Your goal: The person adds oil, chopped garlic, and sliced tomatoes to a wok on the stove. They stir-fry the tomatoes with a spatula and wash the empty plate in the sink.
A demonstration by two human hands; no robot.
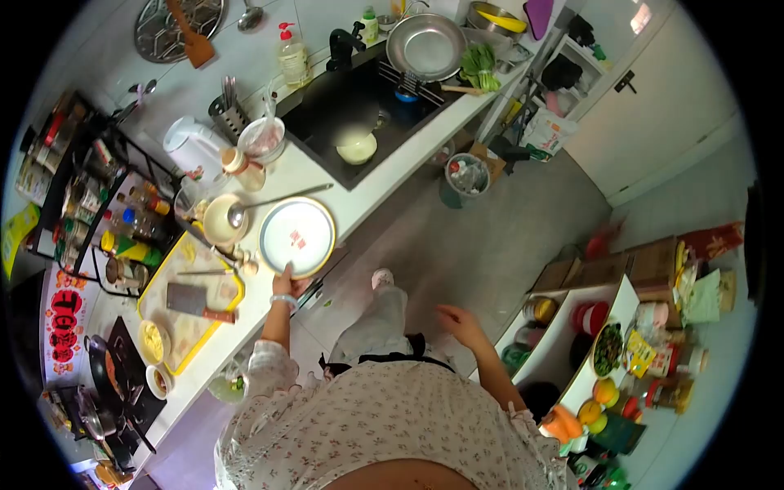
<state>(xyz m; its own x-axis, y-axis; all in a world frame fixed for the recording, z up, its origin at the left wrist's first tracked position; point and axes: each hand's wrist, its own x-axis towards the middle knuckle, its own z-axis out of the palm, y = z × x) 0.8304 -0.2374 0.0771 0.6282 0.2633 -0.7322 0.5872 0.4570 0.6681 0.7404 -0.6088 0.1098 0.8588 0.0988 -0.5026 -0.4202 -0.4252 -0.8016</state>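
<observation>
My left hand (286, 283) grips the near rim of a round white plate (297, 237) with a blue edge and a small red pattern, at the counter's front edge. Its thumb or a finger lies over the rim. My right hand (460, 324) hangs over the floor to the right, fingers apart, holding nothing. Left of the plate are a cream bowl (226, 220) and a ladle (238, 215). A cleaver (187, 299) lies on the yellow-edged cutting board (181, 347).
A black sink (310, 118) holding a small bowl (357, 145) is beyond the plate. A stove with a pan (106, 367) stands at lower left. Shelves (608, 314) with jars and fruit are at right. A trash bin (465, 181) stands on the floor.
</observation>
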